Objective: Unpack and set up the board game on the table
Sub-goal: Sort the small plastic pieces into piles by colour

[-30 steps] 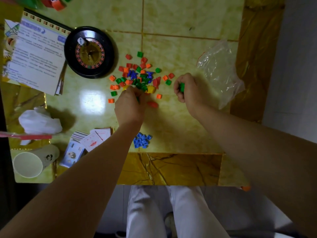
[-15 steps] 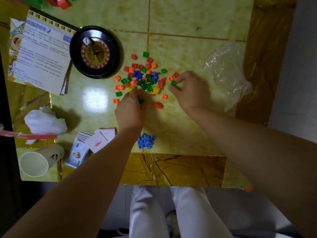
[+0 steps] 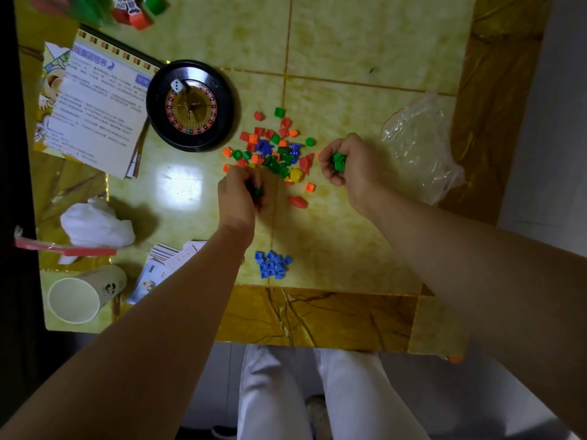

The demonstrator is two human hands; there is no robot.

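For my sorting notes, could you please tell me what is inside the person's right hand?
The right hand grips small green plastic pieces; a few show between thumb and curled fingers. Any deeper in the palm are covered.

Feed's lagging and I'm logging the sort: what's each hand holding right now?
Left hand: fingers curled round a green piece.
Right hand: gripping a clutch of green pieces.

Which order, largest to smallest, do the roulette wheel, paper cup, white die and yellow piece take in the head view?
1. roulette wheel
2. paper cup
3. yellow piece and white die: these look about alike, so they are not ranked.
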